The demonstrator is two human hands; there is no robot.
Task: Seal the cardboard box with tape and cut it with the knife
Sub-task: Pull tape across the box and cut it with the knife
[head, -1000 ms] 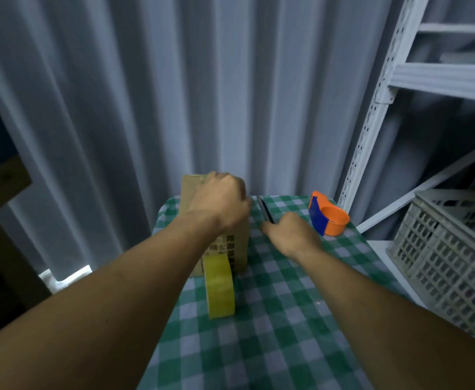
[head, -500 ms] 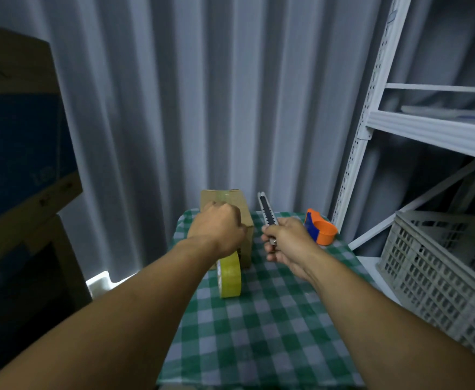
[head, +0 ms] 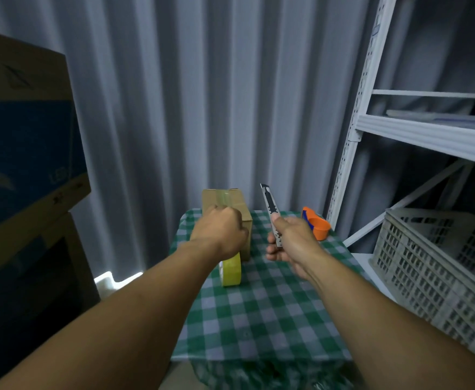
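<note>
Storeroom: white slotted-steel shelving rack (head: 351, 142), grey perforated plastic crate (head: 439, 266), large stacked cardboard cartons (head: 25, 153), grey corrugated metal wall (head: 202, 94).

A single wide-angle camera sits on the person's head and looks forward and slightly down along both forearms, toward a small table (head: 261, 313) with a checked cloth set against a curtain (head: 202, 94). The hands fall near mid-frame, close to the lens. A shelf rack (head: 351, 130) bends at the right edge.
</note>
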